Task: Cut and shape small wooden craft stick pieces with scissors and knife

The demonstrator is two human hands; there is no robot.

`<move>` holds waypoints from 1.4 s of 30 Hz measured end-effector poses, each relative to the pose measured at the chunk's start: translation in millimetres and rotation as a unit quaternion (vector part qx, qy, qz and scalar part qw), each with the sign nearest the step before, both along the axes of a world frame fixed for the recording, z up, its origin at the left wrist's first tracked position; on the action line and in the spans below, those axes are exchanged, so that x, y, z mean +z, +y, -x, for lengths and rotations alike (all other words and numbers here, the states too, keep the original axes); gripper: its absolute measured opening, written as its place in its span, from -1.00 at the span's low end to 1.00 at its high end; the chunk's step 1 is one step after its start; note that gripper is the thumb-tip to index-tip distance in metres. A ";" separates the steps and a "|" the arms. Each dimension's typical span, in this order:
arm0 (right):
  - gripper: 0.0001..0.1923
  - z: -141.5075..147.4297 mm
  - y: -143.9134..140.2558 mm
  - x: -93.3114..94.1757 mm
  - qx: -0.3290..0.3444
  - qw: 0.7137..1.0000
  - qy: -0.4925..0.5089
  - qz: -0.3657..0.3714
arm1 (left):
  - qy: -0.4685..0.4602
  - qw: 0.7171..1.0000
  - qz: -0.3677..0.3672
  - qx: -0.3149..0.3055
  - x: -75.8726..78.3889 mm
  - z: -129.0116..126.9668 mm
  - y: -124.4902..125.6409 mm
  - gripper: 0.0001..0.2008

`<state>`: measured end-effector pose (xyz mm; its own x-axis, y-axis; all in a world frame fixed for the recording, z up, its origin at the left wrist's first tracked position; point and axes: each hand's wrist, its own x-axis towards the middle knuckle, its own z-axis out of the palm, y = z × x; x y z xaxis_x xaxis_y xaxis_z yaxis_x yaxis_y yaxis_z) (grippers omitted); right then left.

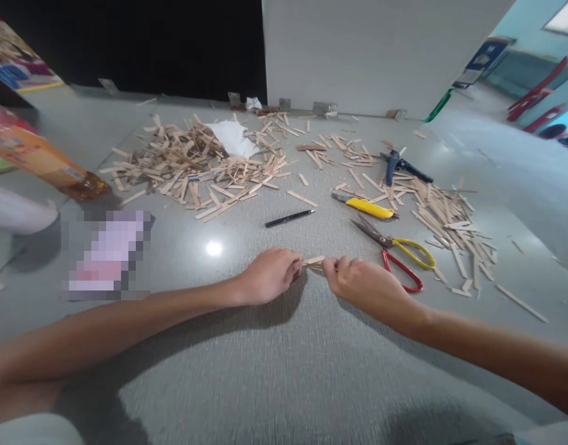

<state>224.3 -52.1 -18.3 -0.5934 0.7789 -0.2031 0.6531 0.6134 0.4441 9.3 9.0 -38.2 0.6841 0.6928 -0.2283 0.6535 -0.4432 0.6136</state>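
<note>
Both hands meet over the grey floor, each pinching one end of a small wooden stick. The left hand is curled nearly shut, thumb and fingertips closed on the stick's left end. The right hand is closed in the same way on the right end, and its fingers cover most of that half, so only a short middle stretch of the stick shows; whether it is one piece or two pressed together cannot be told.

Taking the stick as the mark: just to its right, touching the floor, lie the scissors with one yellow and one red loop, the red loop partly hidden behind the right hand. Beyond the scissors lies a yellow cutter. Straight beyond the stick lies a black pen. Far beyond and to the left spreads a big heap of sticks, half burying a white sheet of paper. To the right, past the scissors, a second scatter of sticks surrounds a blue tool, too small to identify. Well to the left lies a blurred-out patch, and beyond it an orange packet cut off by the frame edge.
</note>
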 end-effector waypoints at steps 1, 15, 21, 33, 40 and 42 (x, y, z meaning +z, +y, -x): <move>-0.64 0.4 1.0 0.9 0.001 1.000 -0.004 0.003 | -0.003 1.000 0.003 0.005 0.1 -0.1 -0.3 -0.61; -0.69 0.2 23.5 17.0 0.059 0.995 -0.047 0.069 | -0.006 0.999 -0.001 0.053 -3.6 -1.3 -7.0 -0.68; -0.72 -3.2 51.2 24.6 0.074 0.988 -0.074 0.115 | 0.009 0.997 -0.004 0.071 -3.6 -3.0 -12.7 -0.69; -0.67 18.4 19.4 23.3 -0.016 0.994 -0.072 0.082 | 0.008 0.997 -0.047 0.056 -11.6 0.6 -13.8 -0.66; -0.76 4.9 52.2 26.0 0.034 0.991 -0.053 0.116 | 0.005 0.997 -0.057 0.054 -13.4 0.8 -11.6 -0.67; -0.74 14.3 35.5 23.6 0.008 0.995 -0.051 0.090 | 0.003 0.997 -0.059 0.051 -13.4 1.4 -11.5 -0.66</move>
